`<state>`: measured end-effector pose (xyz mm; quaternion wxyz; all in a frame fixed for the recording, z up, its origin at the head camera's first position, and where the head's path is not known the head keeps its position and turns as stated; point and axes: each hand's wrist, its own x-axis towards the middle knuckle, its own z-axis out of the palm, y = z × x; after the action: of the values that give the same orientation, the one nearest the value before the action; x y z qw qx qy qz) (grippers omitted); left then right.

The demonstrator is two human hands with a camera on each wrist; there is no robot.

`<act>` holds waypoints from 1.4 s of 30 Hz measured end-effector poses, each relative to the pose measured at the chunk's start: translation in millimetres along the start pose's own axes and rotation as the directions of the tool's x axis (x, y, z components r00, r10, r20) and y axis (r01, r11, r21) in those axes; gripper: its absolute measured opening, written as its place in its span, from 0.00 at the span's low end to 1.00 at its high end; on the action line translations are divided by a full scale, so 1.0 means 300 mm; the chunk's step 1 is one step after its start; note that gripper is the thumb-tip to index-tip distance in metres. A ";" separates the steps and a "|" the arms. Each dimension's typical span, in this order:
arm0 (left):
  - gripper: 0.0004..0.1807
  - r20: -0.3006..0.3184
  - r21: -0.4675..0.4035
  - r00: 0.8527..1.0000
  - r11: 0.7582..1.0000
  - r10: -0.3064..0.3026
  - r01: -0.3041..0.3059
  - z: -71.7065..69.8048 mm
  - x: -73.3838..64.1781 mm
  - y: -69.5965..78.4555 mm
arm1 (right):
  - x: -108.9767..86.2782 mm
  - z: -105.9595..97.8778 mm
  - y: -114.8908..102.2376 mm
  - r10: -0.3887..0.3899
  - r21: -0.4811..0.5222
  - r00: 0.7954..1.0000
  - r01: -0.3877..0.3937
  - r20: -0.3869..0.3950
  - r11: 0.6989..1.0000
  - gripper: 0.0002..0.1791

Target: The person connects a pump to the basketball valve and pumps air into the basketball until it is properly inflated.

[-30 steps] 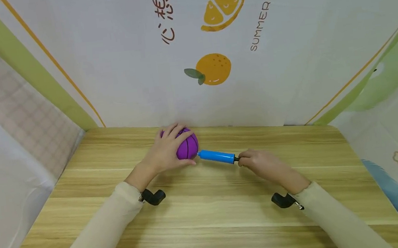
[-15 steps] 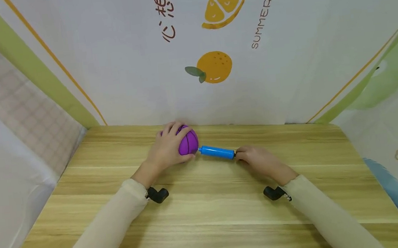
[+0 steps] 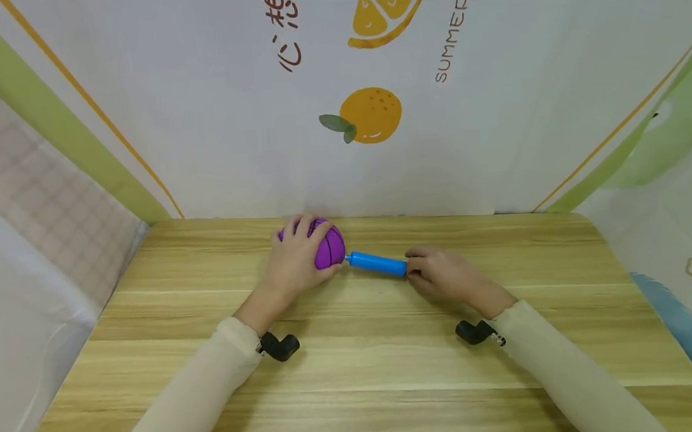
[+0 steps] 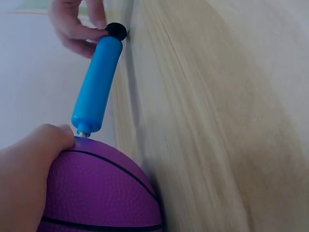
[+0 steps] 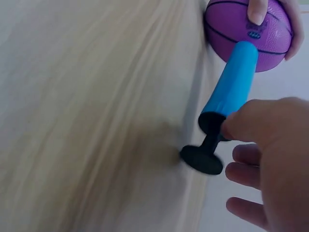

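A small purple basketball (image 3: 329,251) with black lines rests near the table's back edge. My left hand (image 3: 290,257) grips it from the left, fingers spread over the top and thumb low by the pump's tip. A blue hand pump (image 3: 378,263) lies almost level, its needle end (image 4: 83,133) meeting the ball beside my left thumb. How deep the needle sits is hidden. At the other end my right hand (image 3: 443,272) pinches the black plunger, with the thumb on its rod. In the right wrist view a short length of rod and the round black handle (image 5: 202,160) show.
The wood-grain table (image 3: 363,383) stretches toward me in front of both arms. Behind it hangs a white curtain (image 3: 215,117) printed with oranges and lettering. Black camera mounts (image 3: 280,346) stick out from both wrists.
My right hand has moved left toward the ball, and the black rod seen earlier between it and the blue barrel is now out of sight in the head view. My left hand keeps its hold.
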<state>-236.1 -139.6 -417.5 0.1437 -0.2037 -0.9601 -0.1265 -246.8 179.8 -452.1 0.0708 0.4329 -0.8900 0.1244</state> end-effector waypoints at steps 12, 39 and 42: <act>0.42 -0.007 0.013 0.998 0.998 -0.067 0.067 -0.008 -0.005 0.013 | 0.138 -0.044 -0.093 0.102 -0.037 0.995 -0.102 -0.013 0.994 0.13; 0.40 -0.002 0.045 0.996 0.995 -0.091 0.090 0.020 -0.002 0.013 | 0.338 0.112 -0.152 0.190 -0.042 0.979 -0.187 0.080 0.982 0.10; 0.39 0.003 0.058 0.996 0.994 -0.088 0.088 0.021 0.001 0.017 | 0.341 0.115 -0.153 0.190 -0.058 0.979 -0.185 0.080 0.981 0.09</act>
<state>-235.6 -133.1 -422.3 0.1411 -0.1575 -0.9718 -0.1042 -274.2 65.6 -453.9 0.0319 0.3500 -0.9319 0.0894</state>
